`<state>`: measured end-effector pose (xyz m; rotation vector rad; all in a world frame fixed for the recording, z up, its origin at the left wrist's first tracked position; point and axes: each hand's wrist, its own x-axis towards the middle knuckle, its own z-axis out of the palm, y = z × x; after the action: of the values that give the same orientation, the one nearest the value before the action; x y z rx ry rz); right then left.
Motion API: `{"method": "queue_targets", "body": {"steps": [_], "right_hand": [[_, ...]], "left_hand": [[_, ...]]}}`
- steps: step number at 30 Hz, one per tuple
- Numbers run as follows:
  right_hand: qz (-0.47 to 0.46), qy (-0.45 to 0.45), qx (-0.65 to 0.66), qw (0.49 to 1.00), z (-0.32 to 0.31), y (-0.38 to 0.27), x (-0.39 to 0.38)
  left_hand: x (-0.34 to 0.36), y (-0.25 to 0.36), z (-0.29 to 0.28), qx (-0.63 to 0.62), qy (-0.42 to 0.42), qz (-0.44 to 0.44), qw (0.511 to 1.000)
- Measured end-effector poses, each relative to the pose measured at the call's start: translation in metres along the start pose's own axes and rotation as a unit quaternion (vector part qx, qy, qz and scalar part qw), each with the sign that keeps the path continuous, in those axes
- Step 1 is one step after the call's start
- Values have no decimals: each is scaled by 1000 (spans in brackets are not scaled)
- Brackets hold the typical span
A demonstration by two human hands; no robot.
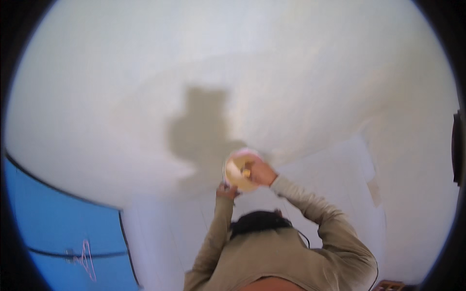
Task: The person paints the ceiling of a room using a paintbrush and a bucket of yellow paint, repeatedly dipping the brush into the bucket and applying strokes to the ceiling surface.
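A round container (235,184) with a pale yellowish inside and a pinkish far edge is held up in front of my chest. At its lower left edge, my left hand (226,190) is closed on the rim. My right hand (261,172) reaches over the container from the right, its fingers bent together. By those fingertips a small yellow-orange spot shows, too blurred to name. A whitish band runs across the container's inside, and I cannot tell whether it is an object or light.
A pale wall (301,87) rises ahead, with a dark shadow (201,126) on it. To the left stands a blue cabinet (63,213) with a pink clothes hanger (88,259) hanging on it. A brown slatted object (390,285) sits at lower right.
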<state>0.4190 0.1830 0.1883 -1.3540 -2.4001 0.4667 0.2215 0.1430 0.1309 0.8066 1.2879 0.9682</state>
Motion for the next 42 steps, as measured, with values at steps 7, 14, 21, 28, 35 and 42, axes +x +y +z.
{"method": "queue_targets", "body": {"steps": [7,14,21,28,35,42], "right_hand": [[60,125,135,981,-24,8,-30],[215,261,384,859,-7,43,-61],[298,242,724,573,14,43,-70],[97,278,797,528,-79,15,-11],[-153,463,586,647,-274,-52,75],[-296,550,384,680,-286,-72,106]], "left_hand": [[14,-29,-2,-65,47,-20,997],[11,-33,4,-92,42,-50,994],[5,-20,-3,-152,45,-59,986],[-3,-45,-8,-186,80,-12,979],[-5,-96,-11,-209,144,-7,967],[-12,-175,-39,-214,183,0,959]]}}
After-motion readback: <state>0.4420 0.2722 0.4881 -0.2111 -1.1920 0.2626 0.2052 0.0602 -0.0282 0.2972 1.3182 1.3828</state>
